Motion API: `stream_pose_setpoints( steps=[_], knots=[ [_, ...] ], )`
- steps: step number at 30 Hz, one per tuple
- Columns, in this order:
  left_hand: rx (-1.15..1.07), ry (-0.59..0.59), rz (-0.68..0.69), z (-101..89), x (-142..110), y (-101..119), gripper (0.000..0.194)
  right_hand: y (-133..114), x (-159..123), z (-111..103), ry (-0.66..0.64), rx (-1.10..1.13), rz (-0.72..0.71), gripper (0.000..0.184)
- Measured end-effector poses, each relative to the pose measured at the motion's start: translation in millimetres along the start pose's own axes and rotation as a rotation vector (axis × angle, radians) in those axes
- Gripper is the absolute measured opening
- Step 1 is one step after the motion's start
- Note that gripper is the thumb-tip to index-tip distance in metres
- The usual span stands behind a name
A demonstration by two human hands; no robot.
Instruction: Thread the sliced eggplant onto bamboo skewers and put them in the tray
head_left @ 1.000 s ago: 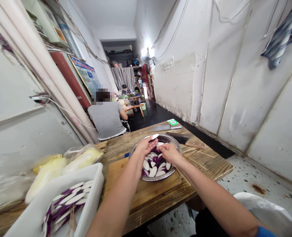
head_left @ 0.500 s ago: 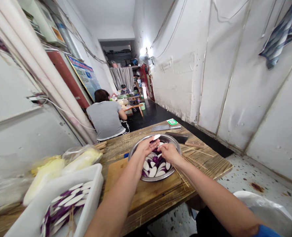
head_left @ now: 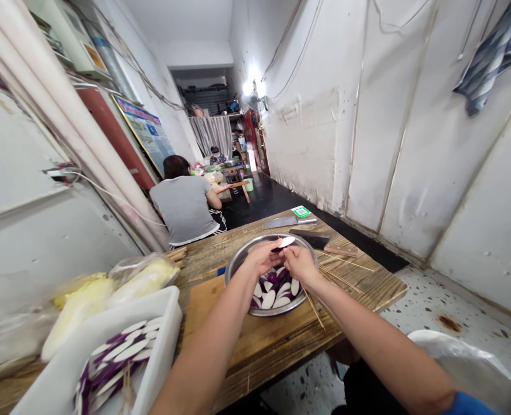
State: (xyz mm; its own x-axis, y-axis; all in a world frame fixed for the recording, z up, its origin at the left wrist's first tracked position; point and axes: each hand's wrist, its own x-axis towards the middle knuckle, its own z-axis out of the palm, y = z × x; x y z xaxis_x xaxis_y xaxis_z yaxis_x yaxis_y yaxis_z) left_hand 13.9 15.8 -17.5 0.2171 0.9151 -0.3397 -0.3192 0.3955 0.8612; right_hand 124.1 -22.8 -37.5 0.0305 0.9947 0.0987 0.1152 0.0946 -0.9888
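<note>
My left hand (head_left: 264, 257) is closed on a white-fleshed, purple-skinned eggplant slice (head_left: 287, 242), above a round metal bowl (head_left: 233, 275). Close beside it, my right hand (head_left: 299, 264) is pinched at the slice's near side, apparently on a thin bamboo skewer that the fingers mostly hide. More cut eggplant pieces (head_left: 269, 298) fill the bowl below both hands. Loose bamboo skewers (head_left: 341, 279) lie on the table to the right of the bowl, and one thin stick (head_left: 314, 311) shows below my right wrist.
The bowl stands partly on a wooden cutting board (head_left: 203, 314) on a wooden table (head_left: 380, 288). Beyond it are a knife (head_left: 284, 222), a dark cleaver (head_left: 314, 238) and a QR-code card (head_left: 301, 211). At left, a white bin (head_left: 169, 323) holds skewered eggplant beside bagged cabbages (head_left: 82, 302). A person (head_left: 181, 204) sits ahead.
The eggplant slice has shifted slightly right and now lies nearer my right hand. Both hands have drawn closer together over the bowl.
</note>
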Motion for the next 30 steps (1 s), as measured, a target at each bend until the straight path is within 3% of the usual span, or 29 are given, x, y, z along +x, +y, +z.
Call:
stream_pose_setpoints(
  steps=[4, 7, 12, 19, 22, 24, 27, 28, 30],
  knots=[
    [-0.111, 0.186, 0.072, -1.3, -2, 7, 0.005, -3, -2, 1, -0.074, -0.003, 0.05, 0.02],
    [-0.139, 0.236, 0.095, -3.3, -1, 8, 0.005, -1, -1, 0, -0.104, -0.057, 0.029, 0.018],
    [-0.061, 0.106, 0.036, -4.9, 3, 2, 0.008, 6, 3, -1, -0.04, -0.127, -0.045, 0.022],
    [0.061, -0.103, -0.039, -4.1, 0, 1, 0.007, 7, 2, 0, 0.027, 0.034, -0.06, 0.02],
    [0.022, -0.117, 0.007, -4.0, 1, 4, 0.011, 4, -1, -2, 0.035, 0.192, -0.072, 0.02],
    [0.044, -0.022, 0.142, -4.4, 2, 4, 0.017, 0, -2, -3, 0.072, 0.33, -0.049, 0.021],
    [0.384, 0.215, 0.324, -6.7, 3, 0, 0.017, -5, -3, -5, 0.13, 0.488, -0.018, 0.022],
    [0.566, 0.243, 0.347, -7.7, 2, -2, 0.016, -6, -4, -6, 0.142, 0.514, -0.022, 0.023],
    [0.933, 0.191, 0.34, -9.0, 1, -7, 0.018, -7, -4, -7, 0.156, 0.543, -0.039, 0.024]
  ],
)
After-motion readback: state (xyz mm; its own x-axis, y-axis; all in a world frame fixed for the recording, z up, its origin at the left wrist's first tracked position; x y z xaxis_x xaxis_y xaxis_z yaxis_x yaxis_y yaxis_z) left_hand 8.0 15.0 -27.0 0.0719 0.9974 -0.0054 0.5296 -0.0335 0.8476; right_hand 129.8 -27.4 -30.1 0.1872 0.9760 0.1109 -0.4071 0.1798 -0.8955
